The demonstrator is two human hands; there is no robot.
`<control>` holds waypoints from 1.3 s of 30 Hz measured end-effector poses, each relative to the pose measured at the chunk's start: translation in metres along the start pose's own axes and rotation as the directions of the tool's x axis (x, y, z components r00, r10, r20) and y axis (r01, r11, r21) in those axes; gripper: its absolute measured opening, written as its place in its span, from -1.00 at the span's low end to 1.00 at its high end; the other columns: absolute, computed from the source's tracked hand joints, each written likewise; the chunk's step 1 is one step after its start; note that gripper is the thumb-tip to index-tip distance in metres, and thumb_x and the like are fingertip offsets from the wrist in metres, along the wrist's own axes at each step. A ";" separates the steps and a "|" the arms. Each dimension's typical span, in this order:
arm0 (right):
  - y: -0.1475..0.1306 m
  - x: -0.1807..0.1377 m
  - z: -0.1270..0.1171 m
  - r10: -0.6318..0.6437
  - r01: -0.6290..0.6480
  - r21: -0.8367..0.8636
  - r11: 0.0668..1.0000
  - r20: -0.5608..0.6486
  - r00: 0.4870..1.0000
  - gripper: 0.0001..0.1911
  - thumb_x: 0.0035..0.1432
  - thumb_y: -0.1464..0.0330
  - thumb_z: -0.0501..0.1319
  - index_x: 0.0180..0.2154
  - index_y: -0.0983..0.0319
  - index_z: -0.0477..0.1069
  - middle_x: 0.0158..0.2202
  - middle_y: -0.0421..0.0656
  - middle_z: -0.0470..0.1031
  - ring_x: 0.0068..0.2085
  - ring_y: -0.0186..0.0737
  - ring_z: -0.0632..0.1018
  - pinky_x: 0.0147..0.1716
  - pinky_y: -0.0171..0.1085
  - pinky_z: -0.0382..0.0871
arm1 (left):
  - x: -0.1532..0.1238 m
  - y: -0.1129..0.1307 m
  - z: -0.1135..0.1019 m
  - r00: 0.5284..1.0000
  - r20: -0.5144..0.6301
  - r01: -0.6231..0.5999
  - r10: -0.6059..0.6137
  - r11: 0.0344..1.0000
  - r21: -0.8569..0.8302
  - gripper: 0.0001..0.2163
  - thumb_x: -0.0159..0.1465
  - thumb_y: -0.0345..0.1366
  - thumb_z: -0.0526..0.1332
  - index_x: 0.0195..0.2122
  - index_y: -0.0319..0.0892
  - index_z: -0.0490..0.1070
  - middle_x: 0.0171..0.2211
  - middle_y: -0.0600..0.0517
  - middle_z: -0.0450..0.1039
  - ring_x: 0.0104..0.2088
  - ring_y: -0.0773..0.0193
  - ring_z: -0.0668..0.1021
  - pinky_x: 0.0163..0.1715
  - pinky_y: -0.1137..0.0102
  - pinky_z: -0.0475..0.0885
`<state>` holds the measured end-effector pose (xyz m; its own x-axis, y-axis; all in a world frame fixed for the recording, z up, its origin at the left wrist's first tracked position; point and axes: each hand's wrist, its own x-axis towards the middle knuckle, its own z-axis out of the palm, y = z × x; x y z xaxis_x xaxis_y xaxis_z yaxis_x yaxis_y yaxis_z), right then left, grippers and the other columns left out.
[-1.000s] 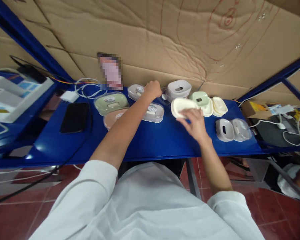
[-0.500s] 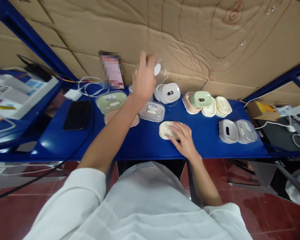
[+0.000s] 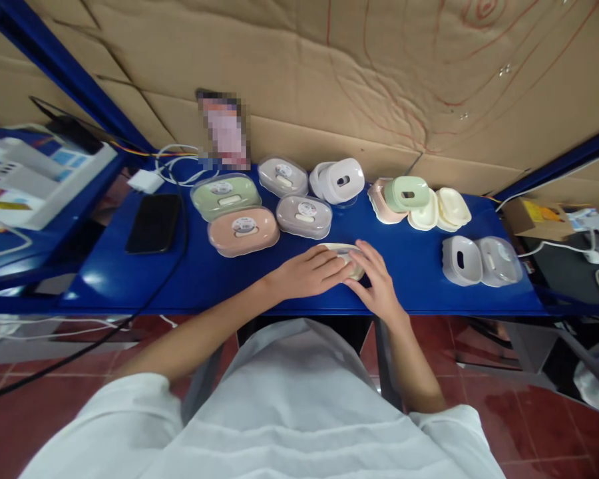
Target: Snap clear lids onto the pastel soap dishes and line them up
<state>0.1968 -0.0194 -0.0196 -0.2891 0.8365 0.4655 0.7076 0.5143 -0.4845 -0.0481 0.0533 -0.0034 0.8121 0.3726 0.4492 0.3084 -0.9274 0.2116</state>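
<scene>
A cream soap box (image 3: 340, 247) lies near the table's front edge, partly covered by my hands. A clear lid seems to be on top of it, though fingers hide most of it. My left hand (image 3: 309, 271) rests over its left side and top, fingers together on the lid. My right hand (image 3: 377, 281) grips the right side, thumb in front and fingers behind. Beyond my left hand sit a peach lidded soap box (image 3: 259, 233), a green one (image 3: 237, 194) and two greyish ones, the nearer grey one (image 3: 299, 216) just behind the cream box.
White soap box parts (image 3: 347, 179) stand at the back middle. Right of them are a green part (image 3: 406, 194) over a peach one and cream trays (image 3: 453, 209). A grey box part (image 3: 462, 259) with a clear lid is far right. A black phone (image 3: 153, 224) and cables lie left.
My left hand has come down from the back, bringing the clear lid to the cream soap box. My right hand has stayed at the box.
</scene>
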 end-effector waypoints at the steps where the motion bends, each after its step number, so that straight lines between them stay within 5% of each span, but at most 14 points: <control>1: 0.000 -0.001 0.000 -0.007 0.007 0.019 1.000 0.023 1.000 -0.45 0.48 0.17 0.23 0.43 -0.04 0.31 0.39 -0.04 0.43 0.43 0.13 0.42 0.37 0.25 0.41 | -0.002 0.003 0.002 1.000 0.024 -0.014 0.014 1.000 0.021 -0.64 0.54 -0.40 0.13 0.25 0.09 0.51 0.06 -0.04 0.61 0.15 0.15 0.61 0.35 0.11 0.42; 3: -0.001 -0.005 -0.001 -0.012 0.010 0.045 0.999 0.033 0.999 -0.54 0.50 0.21 0.21 0.36 -0.04 0.41 0.29 -0.08 0.55 0.36 0.07 0.50 0.35 0.21 0.46 | -0.010 0.008 0.004 0.999 0.050 -0.006 0.003 0.998 0.066 -0.63 0.53 -0.41 0.14 0.25 0.12 0.51 0.12 -0.06 0.59 0.22 0.10 0.58 0.39 0.02 0.38; 7: 0.005 -0.005 -0.011 -0.007 0.008 -0.031 0.999 0.041 0.999 -0.54 0.52 0.22 0.17 0.38 0.01 0.38 0.38 -0.05 0.46 0.41 0.04 0.45 0.36 0.15 0.44 | -0.039 0.014 0.002 0.990 0.057 0.119 -0.126 0.987 0.112 -0.59 0.47 -0.51 0.11 0.21 0.02 0.54 0.16 -0.12 0.55 0.26 0.05 0.55 0.43 -0.07 0.32; 13: 0.080 0.048 -0.056 0.186 -0.234 -0.453 0.860 -0.148 0.971 -0.41 0.51 0.26 0.05 0.48 0.20 0.20 0.50 0.12 0.25 0.53 0.16 0.24 0.44 0.33 0.14 | -0.076 0.023 -0.017 0.948 -0.036 0.319 -0.317 0.938 0.137 -0.68 0.50 -0.29 0.22 0.25 -0.01 0.49 0.11 -0.15 0.57 0.14 -0.04 0.60 0.26 -0.06 0.44; 18: 0.127 0.077 -0.078 0.262 -0.308 -0.544 0.781 -0.163 0.951 -0.59 0.49 0.28 0.06 0.23 0.18 0.50 0.14 0.06 0.64 0.21 0.12 0.58 0.39 0.33 0.09 | -0.106 0.037 -0.022 0.884 -0.167 0.465 -0.436 0.860 0.213 -0.67 0.46 -0.34 0.26 0.23 0.00 0.48 -0.01 -0.13 0.58 0.02 -0.03 0.62 0.11 0.01 0.49; 22: 0.094 0.056 -0.069 0.083 -0.171 -0.530 0.830 -0.185 0.979 -0.65 0.52 0.21 0.14 0.17 0.16 0.55 0.02 0.02 0.68 0.07 0.03 0.63 0.31 0.13 0.22 | -0.128 0.044 -0.022 0.835 -0.233 0.542 -0.499 0.820 0.184 -0.64 0.43 -0.34 0.31 0.24 0.00 0.46 0.10 -0.18 0.53 0.13 -0.10 0.60 0.19 -0.09 0.46; 27: 0.024 0.019 -0.031 -0.175 0.188 -0.354 0.916 0.067 0.982 -0.71 0.50 0.38 0.22 0.17 0.09 0.55 -0.01 -0.08 0.67 0.06 -0.10 0.64 0.30 0.03 0.23 | -0.141 0.043 -0.020 0.796 -0.250 0.595 -0.551 0.789 0.155 -0.68 0.46 -0.34 0.30 0.22 -0.07 0.46 0.32 -0.27 0.38 0.40 -0.31 0.40 0.26 -0.22 0.40; 33: -0.004 0.023 -0.001 -0.205 0.249 -0.209 0.946 0.211 0.956 -0.71 0.53 0.34 0.20 0.20 0.12 0.52 0.22 -0.06 0.61 0.35 -0.05 0.51 0.43 0.07 0.13 | -0.130 0.046 -0.019 0.702 -0.400 0.608 -0.590 0.788 -0.095 -0.61 0.47 -0.39 0.29 0.29 0.01 0.43 0.28 -0.15 0.47 0.39 -0.10 0.47 0.33 -0.07 0.45; 39: -0.019 0.023 0.017 -0.236 0.292 -0.214 0.932 0.252 0.939 -0.66 0.53 0.42 0.16 0.24 0.14 0.50 0.22 -0.06 0.62 0.28 -0.11 0.56 0.35 -0.03 0.31 | -0.105 0.049 -0.017 0.667 -0.482 0.546 -0.568 0.813 -0.202 -0.62 0.46 -0.39 0.30 0.27 0.02 0.46 0.26 -0.09 0.50 0.37 0.00 0.50 0.35 0.03 0.47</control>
<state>0.1662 -0.0066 -0.0124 -0.6008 0.7115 0.3645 0.7134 0.6829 -0.1571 -0.1269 -0.0308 -0.0257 0.1283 0.7915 0.5976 0.5943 -0.5437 0.5925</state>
